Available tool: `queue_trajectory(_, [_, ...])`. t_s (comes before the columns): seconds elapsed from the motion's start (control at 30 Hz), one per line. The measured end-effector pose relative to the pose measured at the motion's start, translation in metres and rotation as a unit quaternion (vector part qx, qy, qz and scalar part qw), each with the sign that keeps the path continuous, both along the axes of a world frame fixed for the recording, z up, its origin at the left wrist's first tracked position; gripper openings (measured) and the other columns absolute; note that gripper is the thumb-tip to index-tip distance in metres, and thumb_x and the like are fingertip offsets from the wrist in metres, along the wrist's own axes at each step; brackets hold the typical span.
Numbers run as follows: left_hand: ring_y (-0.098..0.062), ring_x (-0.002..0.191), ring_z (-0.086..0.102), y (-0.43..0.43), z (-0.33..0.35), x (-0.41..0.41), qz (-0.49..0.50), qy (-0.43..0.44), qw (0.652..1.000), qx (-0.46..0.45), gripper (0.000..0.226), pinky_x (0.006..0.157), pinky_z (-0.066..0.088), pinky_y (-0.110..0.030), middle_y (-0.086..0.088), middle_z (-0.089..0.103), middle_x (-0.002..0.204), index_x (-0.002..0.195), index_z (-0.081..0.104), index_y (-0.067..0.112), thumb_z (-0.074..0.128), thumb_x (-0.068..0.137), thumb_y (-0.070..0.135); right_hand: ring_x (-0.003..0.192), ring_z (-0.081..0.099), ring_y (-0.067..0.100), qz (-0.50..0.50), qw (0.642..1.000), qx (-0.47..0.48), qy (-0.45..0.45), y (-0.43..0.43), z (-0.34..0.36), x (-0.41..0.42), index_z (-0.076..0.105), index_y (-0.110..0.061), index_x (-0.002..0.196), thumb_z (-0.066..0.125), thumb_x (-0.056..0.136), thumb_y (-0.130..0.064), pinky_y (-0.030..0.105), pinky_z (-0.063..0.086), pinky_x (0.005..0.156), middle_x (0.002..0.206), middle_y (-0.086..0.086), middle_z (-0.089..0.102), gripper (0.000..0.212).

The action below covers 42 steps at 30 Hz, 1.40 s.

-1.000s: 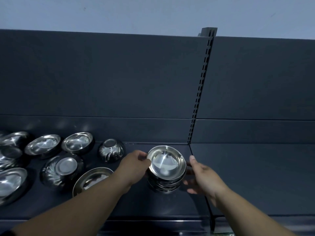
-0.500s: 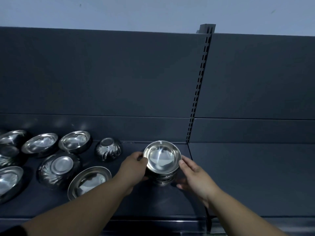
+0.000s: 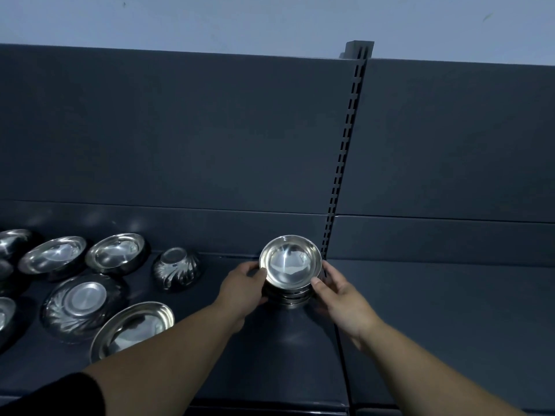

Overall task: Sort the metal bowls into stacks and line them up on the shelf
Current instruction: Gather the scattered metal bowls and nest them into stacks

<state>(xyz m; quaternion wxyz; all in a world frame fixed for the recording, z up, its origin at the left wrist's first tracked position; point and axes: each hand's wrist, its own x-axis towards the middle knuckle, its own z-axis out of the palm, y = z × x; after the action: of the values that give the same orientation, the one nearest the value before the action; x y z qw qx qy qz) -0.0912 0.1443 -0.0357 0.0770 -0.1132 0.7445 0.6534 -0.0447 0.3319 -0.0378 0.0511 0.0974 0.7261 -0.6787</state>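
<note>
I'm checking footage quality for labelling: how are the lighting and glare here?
Head view: dim, bluish light; bright glare inside the top bowl of the stack held by the left hand and right hand; dark shelf swallows shadows; wide-angle bend in the slotted upright.

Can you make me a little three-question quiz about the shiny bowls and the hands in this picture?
1. True or false: both hands hold the stack of bowls.
2. The small ribbed bowl left of the stack is: A) upside down, B) right way up, C) on its side.
3. Fill in: the stack sits just left of the slotted ___ on the back panel.

Key:
1. True: the left hand and right hand grip opposite sides.
2. A: its flat base faces up.
3. Post, the upright strip between the panels.
</note>
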Motion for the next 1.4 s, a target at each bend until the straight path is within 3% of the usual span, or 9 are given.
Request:
queue_trajectory(0.07, [-0.020,0.098,0.066,0.000,0.000,0.001,-0.002,0.006,1.000,-0.019,0.031,0.080,0.059,-0.037,-0.002,0.067,0.112,0.120,0.061,0.020,0.059,0.092,0.031,0.128,0.053,0.011,-0.001,1.000,0.017,-0.011,0.004,-0.002,0.000,0.026,-0.024,0.152,0.065,0.090,-0.036,0.040,0.038,0.114,0.138,-0.007,0.057,0.074])
queue_trajectory(0.13, [-0.019,0.104,0.064,-0.005,-0.002,0.008,-0.004,0.030,0.997,-0.073,0.035,0.093,0.054,-0.042,0.002,0.066,0.116,0.123,0.060,0.021,0.059,0.091,0.036,0.115,0.060,0.013,-0.021,0.997,0.063,-0.044,0.003,-0.013,0.009,0.034,-0.018,0.146,0.074,0.077,-0.049,0.039,0.048,0.105,0.129,-0.001,0.062,0.086])
queue_trajectory(0.23, [-0.014,0.113,0.059,-0.021,-0.004,0.025,-0.026,0.078,0.976,-0.200,0.040,0.102,0.046,-0.032,0.003,0.063,0.123,0.129,0.057,0.021,0.058,0.092,0.034,0.073,0.063,0.013,-0.004,0.992,0.085,-0.090,-0.005,-0.033,0.023,0.056,-0.007,0.114,0.083,0.074,-0.030,0.029,0.056,0.065,0.093,0.004,0.068,0.053])
queue_trajectory(0.3, [-0.013,0.116,0.057,-0.036,-0.003,0.038,-0.057,0.118,0.949,-0.288,0.043,0.103,0.041,-0.025,0.002,0.060,0.129,0.132,0.054,0.022,0.060,0.090,0.032,0.063,0.059,0.014,0.025,0.990,0.104,-0.091,-0.013,-0.042,0.027,0.062,-0.008,0.098,0.082,0.076,-0.015,0.027,0.051,0.057,0.081,0.006,0.066,0.030])
queue_trajectory(0.57, [-0.014,0.123,0.049,-0.117,0.009,0.076,-0.042,0.211,0.877,-0.430,0.044,0.104,0.033,-0.020,0.002,0.051,0.134,0.131,0.055,0.022,0.063,0.087,0.027,0.069,0.060,0.010,0.118,0.979,0.165,-0.030,-0.077,-0.034,0.027,0.063,-0.024,0.095,0.081,0.077,-0.018,0.026,0.051,0.067,0.088,0.002,0.068,0.026])
queue_trajectory(0.87, [-0.027,0.118,0.053,-0.255,0.013,0.087,0.078,0.173,0.890,-0.415,0.047,0.100,0.037,-0.028,-0.011,0.057,0.126,0.124,0.060,0.011,0.071,0.078,0.012,0.072,0.061,0.011,0.101,0.983,0.155,-0.019,-0.178,-0.025,0.022,0.066,-0.020,0.102,0.077,0.080,-0.028,0.030,0.053,0.069,0.089,-0.003,0.066,0.026])
queue_trajectory(1.0, [-0.022,0.123,0.048,-0.304,0.011,0.082,0.050,0.168,0.888,-0.425,0.057,0.101,0.035,-0.026,-0.008,0.052,0.132,0.134,0.051,0.016,0.071,0.081,0.019,0.093,0.066,0.015,0.066,0.982,0.175,-0.027,-0.221,-0.027,0.020,0.063,-0.024,0.112,0.073,0.081,-0.041,0.038,0.056,0.088,0.104,-0.006,0.069,0.037])
queue_trajectory(1.17, [-0.017,0.129,0.042,-0.333,0.006,0.061,-0.014,0.169,0.901,-0.399,0.067,0.101,0.027,-0.018,-0.004,0.043,0.142,0.140,0.042,0.019,0.072,0.082,0.032,0.087,0.068,0.013,-0.001,0.986,0.162,-0.033,-0.254,-0.027,0.029,0.065,-0.022,0.109,0.071,0.085,-0.035,0.030,0.053,0.079,0.097,-0.006,0.071,0.027])
queue_trajectory(1.4, [-0.020,0.141,0.031,-0.331,0.002,0.026,-0.112,0.104,0.908,-0.390,0.092,0.115,0.029,-0.034,-0.006,0.032,0.154,0.149,0.029,0.017,0.063,0.076,0.061,0.081,0.071,0.019,-0.084,0.985,0.134,-0.067,-0.268,-0.030,0.033,0.068,-0.019,0.107,0.066,0.090,-0.025,0.036,0.059,0.075,0.092,-0.003,0.072,0.019])
